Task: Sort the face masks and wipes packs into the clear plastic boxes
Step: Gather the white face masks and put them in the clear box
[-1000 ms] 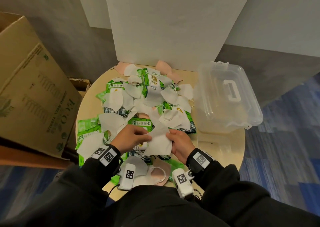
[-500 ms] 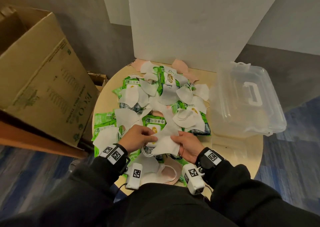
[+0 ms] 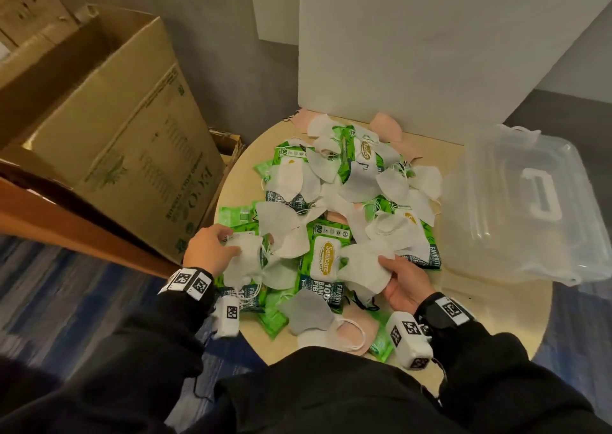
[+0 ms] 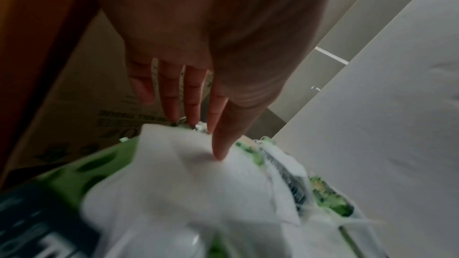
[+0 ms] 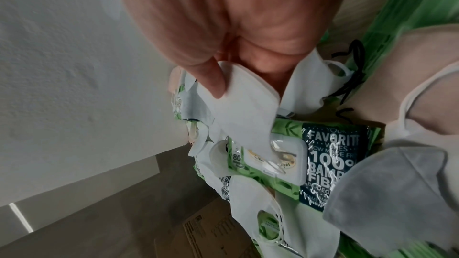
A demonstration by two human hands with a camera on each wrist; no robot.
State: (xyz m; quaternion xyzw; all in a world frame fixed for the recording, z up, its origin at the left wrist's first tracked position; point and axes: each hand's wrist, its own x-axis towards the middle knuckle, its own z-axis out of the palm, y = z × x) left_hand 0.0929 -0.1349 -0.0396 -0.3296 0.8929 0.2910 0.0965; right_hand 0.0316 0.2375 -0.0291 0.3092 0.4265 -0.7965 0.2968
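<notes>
My right hand (image 3: 402,288) pinches a light, floppy white face mask (image 3: 364,268); my left hand (image 3: 208,251), fingers extended, presses another white mask (image 3: 245,261) flat.

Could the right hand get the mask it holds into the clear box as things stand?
Probably not yet. The right hand pinches a white mask, and the clear box sits close on that side, but its lid with the white handle looks shut, so that must come off first.
</notes>
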